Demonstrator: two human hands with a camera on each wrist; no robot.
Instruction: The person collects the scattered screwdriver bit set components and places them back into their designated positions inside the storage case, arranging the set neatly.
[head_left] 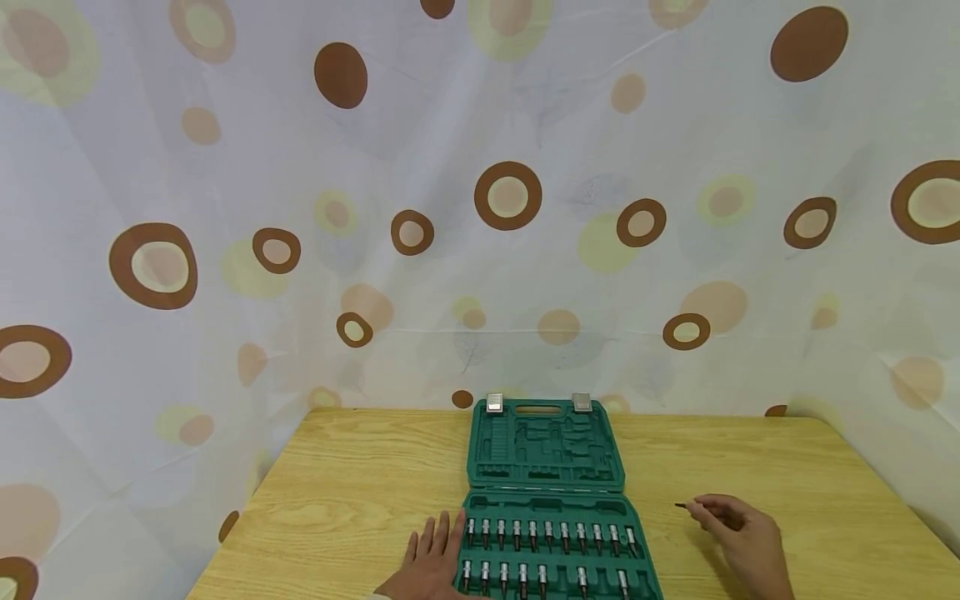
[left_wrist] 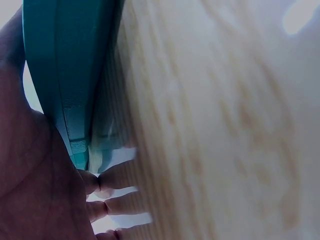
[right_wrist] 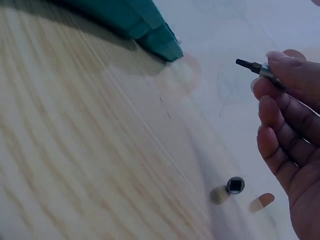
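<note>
Head view: the case [head_left: 547,556] lies open at bottom centre of the frame, its near part cut off by the lower border, its lid [head_left: 543,483] reaching up to the far edge of the bench [head_left: 360,467]. Two rows of bits [head_left: 533,531] stand in it. My left hand [head_left: 431,562] rests along the case's left edge, fingers [head_left: 441,532] straight, spread and released. At lower right, my right hand [head_left: 738,533] holds a small bit [head_left: 681,505] pinched between thumb and fingers, its dark tip pointing left. Wood lies between that tip and the case's right edge, and stretches on past my hand toward the bench's right edge. A spotted cloth [head_left: 450,125] hangs just behind.

Left wrist view: my palm fills the lower left, close against the case's green side at upper left. Bench wood runs through the middle and right, with glare at upper right.

Right wrist view: at upper right my thumb and fingers grasp the bit by its metal collar, well apart from the case's corner at top centre. A square-holed socket [right_wrist: 235,185] shows at lower right; I cannot tell what supports it.
</note>
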